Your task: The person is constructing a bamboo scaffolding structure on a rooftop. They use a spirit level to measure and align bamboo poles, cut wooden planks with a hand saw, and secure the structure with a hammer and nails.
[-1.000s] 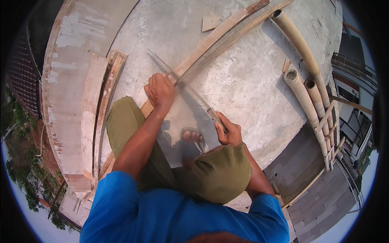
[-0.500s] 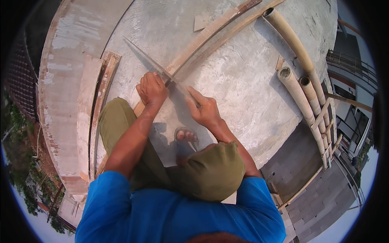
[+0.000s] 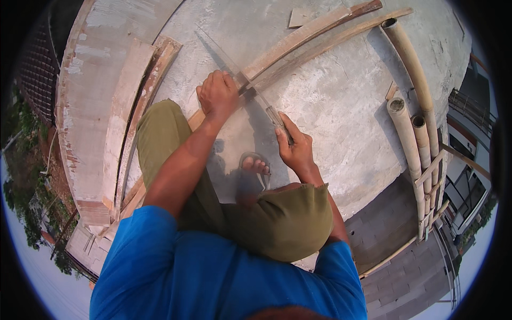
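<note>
My right hand [image 3: 296, 148] grips the handle of a handsaw [image 3: 275, 117], low and to the right of the cut. The thin blade slants up and to the left, crossing a long wooden plank [image 3: 288, 47]. My left hand [image 3: 218, 95] is closed on that plank just left of the blade, with its fingertips partly hidden. The plank runs from the upper right, under my left hand, down beside my bent leg. Below the blade, my sandalled foot [image 3: 255, 164] rests on the concrete.
A thinner wooden strip [image 3: 346, 37] lies alongside the plank. More boards [image 3: 125, 117] lie at left, and a small wood offcut [image 3: 300, 18] lies at the top. Bamboo poles [image 3: 408, 58] line the slab's right edge, by a drop to grey paving [image 3: 394, 282].
My right hand has drawn the saw back toward me, down and to the right of my left hand. My left hand keeps its hold on the plank. The whole view has shifted slightly.
</note>
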A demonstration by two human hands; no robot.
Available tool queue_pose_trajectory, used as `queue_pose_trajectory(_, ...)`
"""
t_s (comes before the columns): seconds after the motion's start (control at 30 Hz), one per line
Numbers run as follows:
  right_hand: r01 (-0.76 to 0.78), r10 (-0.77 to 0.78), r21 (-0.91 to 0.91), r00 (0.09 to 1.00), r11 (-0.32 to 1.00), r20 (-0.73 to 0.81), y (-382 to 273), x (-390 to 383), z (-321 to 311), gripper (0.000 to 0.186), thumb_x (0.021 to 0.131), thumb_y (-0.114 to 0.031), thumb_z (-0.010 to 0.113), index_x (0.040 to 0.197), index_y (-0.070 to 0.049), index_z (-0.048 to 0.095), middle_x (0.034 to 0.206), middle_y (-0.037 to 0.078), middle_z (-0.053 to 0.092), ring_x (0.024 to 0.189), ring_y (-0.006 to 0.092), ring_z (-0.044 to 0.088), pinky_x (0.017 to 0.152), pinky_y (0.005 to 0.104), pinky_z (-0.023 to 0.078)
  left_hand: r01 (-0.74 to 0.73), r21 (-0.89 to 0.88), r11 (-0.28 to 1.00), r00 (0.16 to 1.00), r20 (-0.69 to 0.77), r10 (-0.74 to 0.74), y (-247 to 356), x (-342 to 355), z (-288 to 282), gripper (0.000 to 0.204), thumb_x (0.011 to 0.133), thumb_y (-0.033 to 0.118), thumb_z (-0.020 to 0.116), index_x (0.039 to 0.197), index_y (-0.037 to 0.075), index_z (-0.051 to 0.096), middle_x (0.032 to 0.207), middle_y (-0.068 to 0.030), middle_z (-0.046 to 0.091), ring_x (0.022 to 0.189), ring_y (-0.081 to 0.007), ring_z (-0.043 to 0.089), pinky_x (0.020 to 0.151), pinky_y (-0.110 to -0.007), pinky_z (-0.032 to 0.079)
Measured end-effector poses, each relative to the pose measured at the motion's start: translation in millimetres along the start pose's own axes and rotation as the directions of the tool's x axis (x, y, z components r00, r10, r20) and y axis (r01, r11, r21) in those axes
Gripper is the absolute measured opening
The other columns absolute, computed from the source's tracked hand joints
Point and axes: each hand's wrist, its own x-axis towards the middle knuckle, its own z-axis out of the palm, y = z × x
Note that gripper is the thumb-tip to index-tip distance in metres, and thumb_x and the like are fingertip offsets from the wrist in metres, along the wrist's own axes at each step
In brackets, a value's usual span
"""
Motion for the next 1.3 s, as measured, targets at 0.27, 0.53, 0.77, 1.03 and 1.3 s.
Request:
queue_pose_trajectory(0.27, 0.033, -0.035, -0.061, 0.999, 0.998, -0.037, 4, 2, 1, 0.045, 0.101, -0.008, 0.072, 0.145, -0.002, 0.067, 0.099, 0.023, 0.081, 0.085, 0.0304, 0.083, 0.073, 0.0386, 0.063, -0.011, 0.014, 1.0, 0.998, -0.066, 0.012, 3, 3, 8, 0.027, 0.106, 0.024, 0.056, 0.087, 0.006, 0.062, 0.088, -0.0162, 0.068, 0.087, -0.0426, 0.066, 0.081, -0.056, 0.045)
queue_pose_trajectory(0.53, 0.064, -0.068, -0.052, 0.996, 0.997, -0.066, 79, -122, -43, 0.044, 0.103, -0.009, 0.071, 0.146, -0.001, 0.067, 0.116, 0.027, 0.079, 0.099, 0.03, 0.083, 0.082, 0.0355, 0.064, 0.02, -0.005, 1.0, 0.998, -0.054, -0.02, -1, 5, 6, 0.027, 0.106, 0.024, 0.056, 0.088, 0.005, 0.064, 0.09, -0.0177, 0.069, 0.086, -0.0438, 0.066, 0.081, -0.056, 0.046)
queue_pose_trajectory(0.77, -0.102, 0.107, -0.068, 0.992, 0.992, 0.065, -12, 4, -4, 0.044, 0.103, -0.008, 0.069, 0.146, 0.001, 0.066, 0.115, 0.027, 0.08, 0.098, 0.0299, 0.083, 0.085, 0.0371, 0.064, 0.06, -0.006, 0.998, 0.997, 0.051, -0.06, -3, 16, 6, 0.028, 0.107, 0.025, 0.056, 0.089, 0.005, 0.064, 0.092, -0.0185, 0.069, 0.085, -0.0454, 0.066, 0.083, -0.056, 0.048)
queue_pose_trajectory(1.03, 0.002, -0.004, -0.054, 0.999, 0.999, -0.041, 11, -44, -26, 0.044, 0.103, -0.008, 0.07, 0.146, -0.003, 0.067, 0.109, 0.026, 0.081, 0.088, 0.032, 0.083, 0.076, 0.0374, 0.065, 0.025, 0.01, 1.0, 0.998, -0.056, -0.025, 0, 5, 7, 0.03, 0.107, 0.026, 0.055, 0.087, 0.005, 0.062, 0.093, -0.0187, 0.069, 0.083, -0.0462, 0.065, 0.082, -0.056, 0.048)
queue_pose_trajectory(1.3, 0.098, -0.102, -0.04, 0.988, 0.994, -0.118, 43, -86, -26, 0.046, 0.102, -0.012, 0.073, 0.147, -0.006, 0.067, 0.101, 0.025, 0.08, 0.087, 0.0387, 0.081, 0.075, 0.0385, 0.063, -0.008, 0.073, 0.997, 0.997, -0.077, 0.014, -6, 4, 9, 0.022, 0.104, 0.023, 0.059, 0.089, 0.008, 0.063, 0.089, -0.0124, 0.067, 0.082, -0.038, 0.066, 0.079, -0.051, 0.045)
